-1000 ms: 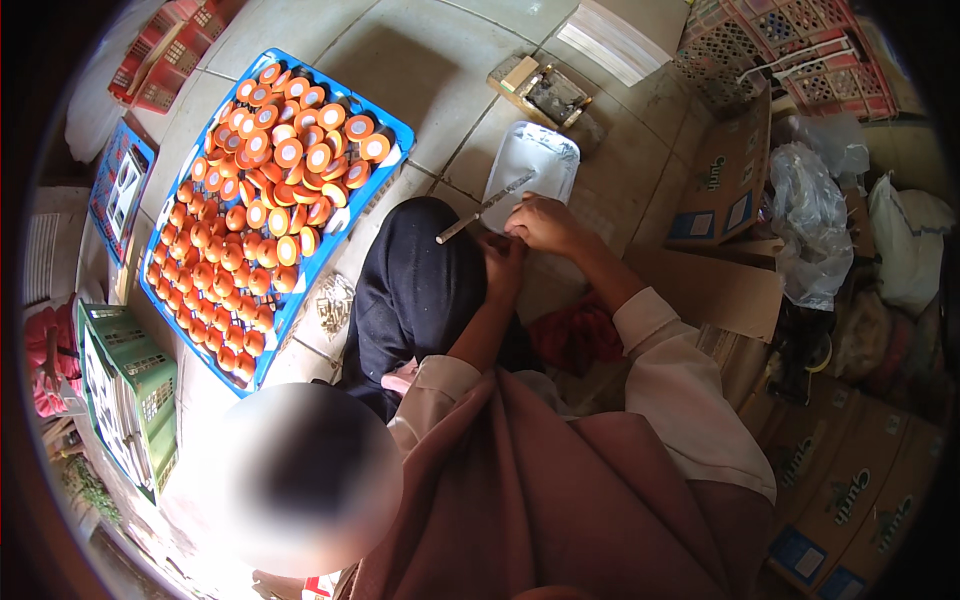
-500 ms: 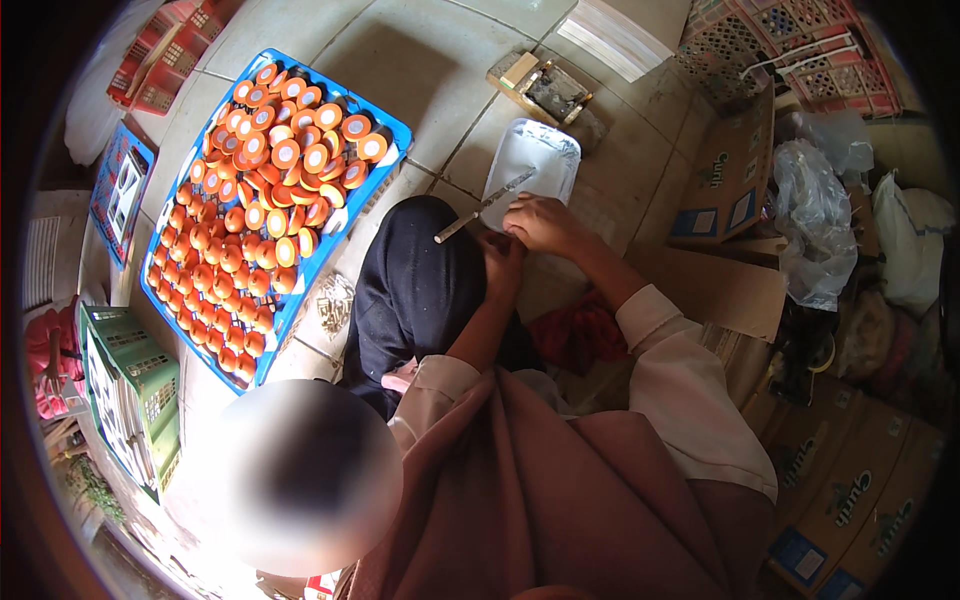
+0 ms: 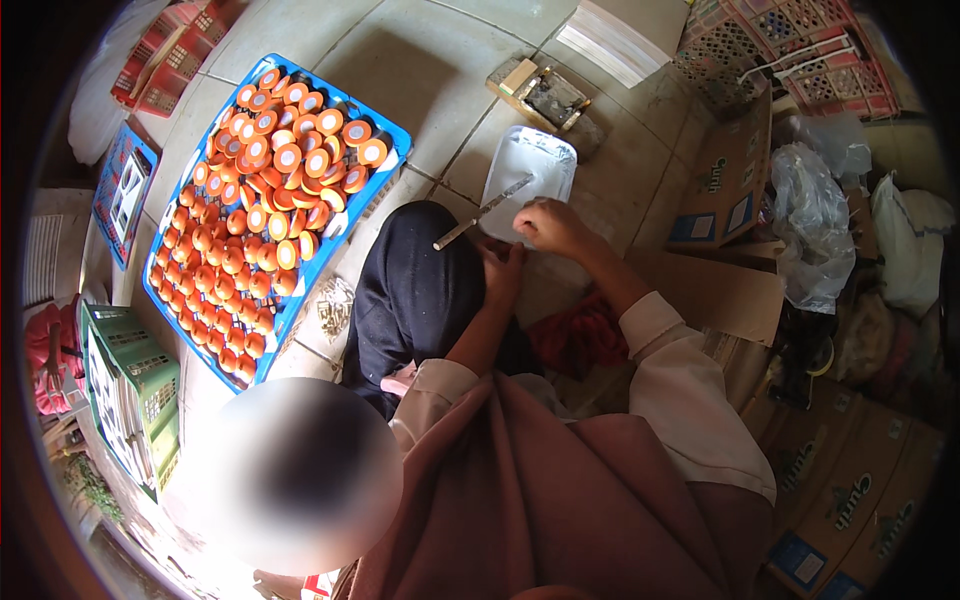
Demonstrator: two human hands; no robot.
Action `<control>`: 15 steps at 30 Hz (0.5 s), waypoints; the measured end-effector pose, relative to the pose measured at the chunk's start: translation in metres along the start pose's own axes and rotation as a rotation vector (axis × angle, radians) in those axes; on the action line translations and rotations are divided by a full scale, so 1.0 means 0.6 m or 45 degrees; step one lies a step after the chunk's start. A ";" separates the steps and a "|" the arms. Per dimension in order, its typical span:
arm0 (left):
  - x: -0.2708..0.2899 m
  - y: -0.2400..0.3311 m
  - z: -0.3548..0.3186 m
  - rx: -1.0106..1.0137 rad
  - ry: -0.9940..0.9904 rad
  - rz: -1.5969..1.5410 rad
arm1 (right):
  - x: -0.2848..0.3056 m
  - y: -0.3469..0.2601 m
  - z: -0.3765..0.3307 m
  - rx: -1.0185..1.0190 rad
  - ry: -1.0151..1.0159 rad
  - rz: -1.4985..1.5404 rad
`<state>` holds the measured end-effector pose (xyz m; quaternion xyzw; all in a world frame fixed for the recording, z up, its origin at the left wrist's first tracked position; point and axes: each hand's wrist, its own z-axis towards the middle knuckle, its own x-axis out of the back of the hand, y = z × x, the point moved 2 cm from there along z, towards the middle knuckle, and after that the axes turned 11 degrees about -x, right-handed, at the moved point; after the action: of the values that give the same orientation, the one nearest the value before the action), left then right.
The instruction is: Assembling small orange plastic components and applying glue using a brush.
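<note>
My right hand [image 3: 551,225] is closed, its fingers curled at the near edge of a white tray [image 3: 561,187]; anything within them is too small or hidden to make out. Just below and to its left is my left hand [image 3: 503,272], thumb raised and fingers bent beside my dark-clothed knee, with whatever it grips hidden. A thin stick [image 3: 470,224] slants from over the knee to the tray, its far end lying above pale material inside. I cannot tell whether the left hand touches the stick.
At the left, a blue crate [image 3: 322,262] bears many orange round pieces [image 3: 287,157], several with pale discs on top. A small wooden block with a dark pad [image 3: 553,97] lies beyond the tray. Cardboard boxes [image 3: 840,480] and clear plastic bags [image 3: 815,225] crowd the right side.
My right hand has come slightly away from my left, moving a little right, and a gap shows between them. The stick and tray keep nearly the same place.
</note>
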<state>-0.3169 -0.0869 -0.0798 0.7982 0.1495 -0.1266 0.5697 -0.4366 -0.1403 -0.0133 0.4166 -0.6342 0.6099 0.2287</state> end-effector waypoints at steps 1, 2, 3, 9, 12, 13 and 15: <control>0.002 -0.002 0.000 0.006 0.001 0.061 | -0.005 -0.003 0.002 0.002 0.022 0.007; 0.003 -0.002 0.001 -0.030 -0.012 0.040 | -0.013 -0.005 0.005 -0.019 -0.076 -0.005; 0.004 -0.004 0.003 -0.043 -0.011 0.068 | -0.020 -0.007 0.009 -0.048 -0.197 -0.026; 0.008 -0.009 0.004 -0.102 -0.026 0.167 | -0.019 -0.009 0.030 -0.146 -0.376 -0.029; 0.007 -0.009 0.004 -0.113 -0.009 0.172 | -0.019 -0.017 0.034 -0.093 -0.411 -0.185; 0.007 -0.011 0.004 -0.071 0.007 0.202 | -0.021 -0.020 0.034 -0.107 -0.402 -0.200; 0.008 -0.010 0.007 -0.128 -0.018 0.185 | -0.024 -0.026 0.032 0.028 -0.304 -0.362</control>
<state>-0.3149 -0.0889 -0.0880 0.7765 0.0932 -0.0828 0.6177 -0.4119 -0.1537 -0.0187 0.5739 -0.5848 0.5246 0.2310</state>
